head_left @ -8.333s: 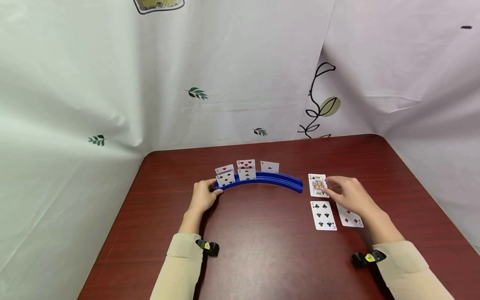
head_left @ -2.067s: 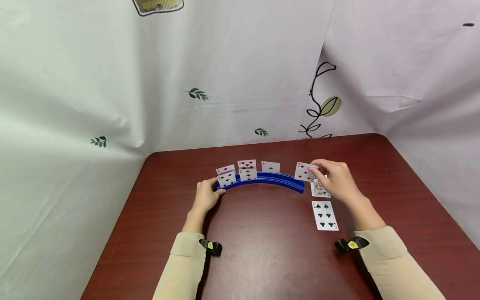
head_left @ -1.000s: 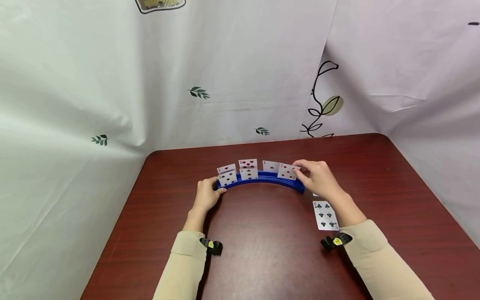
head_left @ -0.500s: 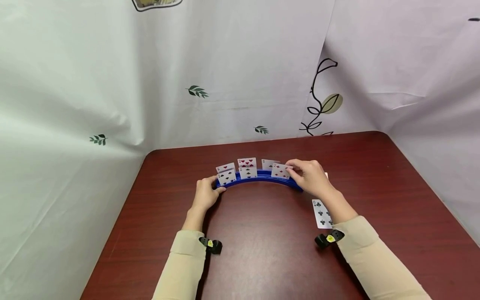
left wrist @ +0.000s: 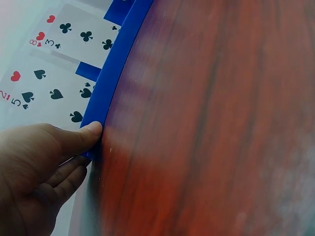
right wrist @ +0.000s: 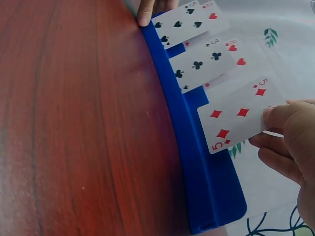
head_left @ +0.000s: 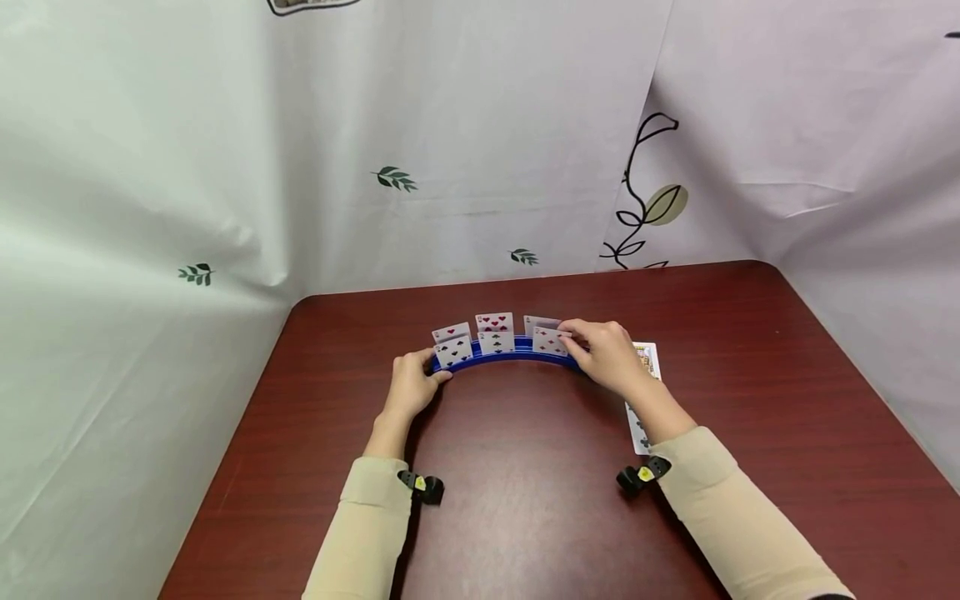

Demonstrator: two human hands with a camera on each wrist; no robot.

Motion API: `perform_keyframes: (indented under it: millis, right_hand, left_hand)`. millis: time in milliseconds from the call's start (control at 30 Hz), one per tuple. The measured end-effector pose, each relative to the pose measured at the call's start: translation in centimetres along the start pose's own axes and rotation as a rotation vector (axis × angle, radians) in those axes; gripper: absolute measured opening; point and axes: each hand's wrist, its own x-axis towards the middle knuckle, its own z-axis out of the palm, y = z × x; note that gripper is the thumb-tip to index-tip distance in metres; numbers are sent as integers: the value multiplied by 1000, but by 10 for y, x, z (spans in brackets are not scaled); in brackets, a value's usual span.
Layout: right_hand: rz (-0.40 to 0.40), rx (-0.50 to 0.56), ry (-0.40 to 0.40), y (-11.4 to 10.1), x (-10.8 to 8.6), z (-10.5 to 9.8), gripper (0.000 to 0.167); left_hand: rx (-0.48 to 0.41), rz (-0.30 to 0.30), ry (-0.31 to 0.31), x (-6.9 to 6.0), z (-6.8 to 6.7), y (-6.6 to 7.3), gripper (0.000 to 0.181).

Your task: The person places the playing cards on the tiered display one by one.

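Note:
My left hand [head_left: 411,387] grips the left end of a curved blue card holder [head_left: 510,357], thumb on its front edge. My right hand [head_left: 609,357] pinches the five of diamonds [right wrist: 241,113] by its upper right corner; the card's lower edge is at the holder's front row, but I cannot tell whether it sits in the slot. Behind it stands a black-suit card [head_left: 538,323], partly covered. Further left, the three of clubs [right wrist: 199,64] stands before the eight of hearts [right wrist: 241,56], and the five of spades [left wrist: 54,93] before the two of hearts [left wrist: 12,81].
On the table [head_left: 517,483], right of the holder, lie a face card [head_left: 649,357] and the six of clubs [head_left: 636,433], both partly hidden by my right arm. A white patterned curtain [head_left: 465,150] hangs behind the table.
My right hand has picked up the five of diamonds from the table and carried it left to the holder, in front of the right rear card. My left hand keeps its grip on the holder.

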Motion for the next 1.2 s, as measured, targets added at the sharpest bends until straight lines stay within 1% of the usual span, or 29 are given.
perform_keyframes:
  millis: [133,400,633,900,1033,1200]
  right_hand:
    - [12,-21,2,-1,1,4,11]
    - [40,-59,-25,-6,0,10,13]
    - [37,-69,-24,-6,2,16,12]
    - [23,-49,-38,-3,-1,20,16]
    - [19,-40,-19,-2,-3,19,21]
    - [-6,-54,38,0,-6,19,25]
  left_hand:
    - [0,-5,-1,0,0,0,44]
    - [0,-14,-2,0,0,0,46]
    - [-6,-15,2,-1,0,0,46]
    - [-7,-16,-5,-1,0,1,45]
    - [-9,-22,-6,0,0,1,46]
    - [-9,-17,-2,0,0,1,45]
